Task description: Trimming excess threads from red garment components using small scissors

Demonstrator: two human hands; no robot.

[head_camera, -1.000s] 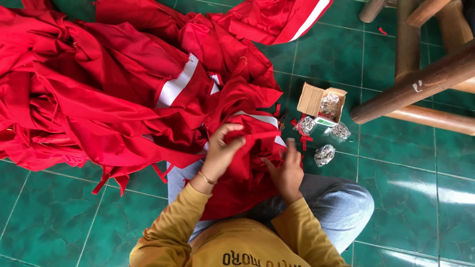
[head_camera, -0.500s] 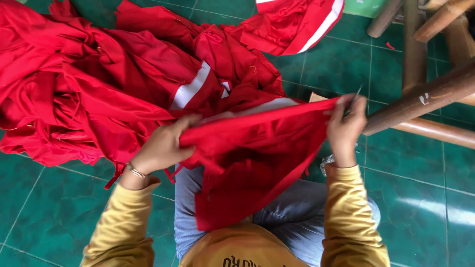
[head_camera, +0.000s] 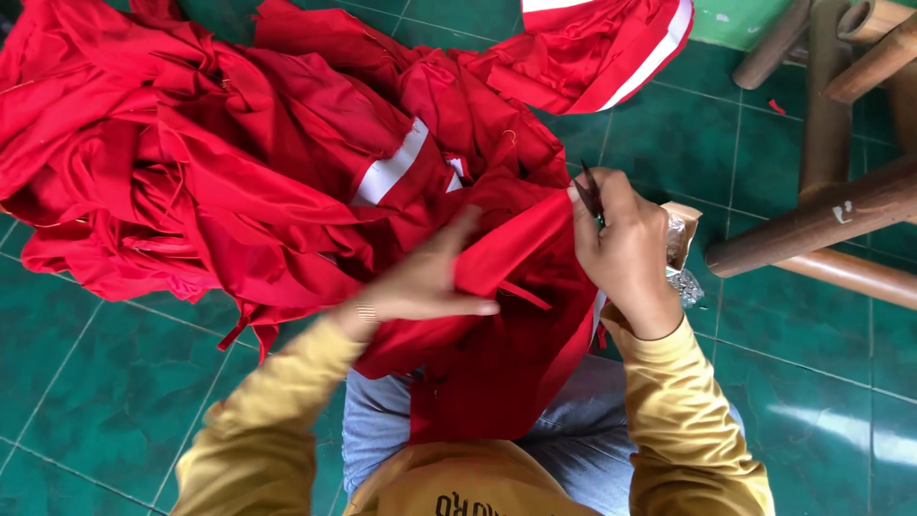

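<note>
A large heap of red cloth [head_camera: 191, 162] fills the left and middle of the green tiled floor [head_camera: 86, 382], folded and crumpled, with white stripes [head_camera: 390, 174] showing near its middle. In front of the heap, the left hand [head_camera: 420, 282] lies open and flat on a red garment [head_camera: 506, 325] that is draped over the person's lap, fingers stretched towards the right and pressing the fabric down. The garment runs from the lap up to the edge of the heap, so the two touch and it is hard to tell where one ends. Just right of it, the right hand [head_camera: 626, 253] is closed around a small dark tool [head_camera: 590, 194] with thin pointed tips, which stick up above the knuckles at the garment's upper edge; what kind of tool it is cannot be told for sure. This hand hides most of a small brown cardboard box [head_camera: 686, 218] and some crinkled silvery wrapping [head_camera: 684, 285] lying just beside it on the floor. Further right stand brown wooden furniture legs [head_camera: 821, 215], crossing each other. At the top, right of the middle, lies another red cloth with white bands [head_camera: 611, 48]
</note>
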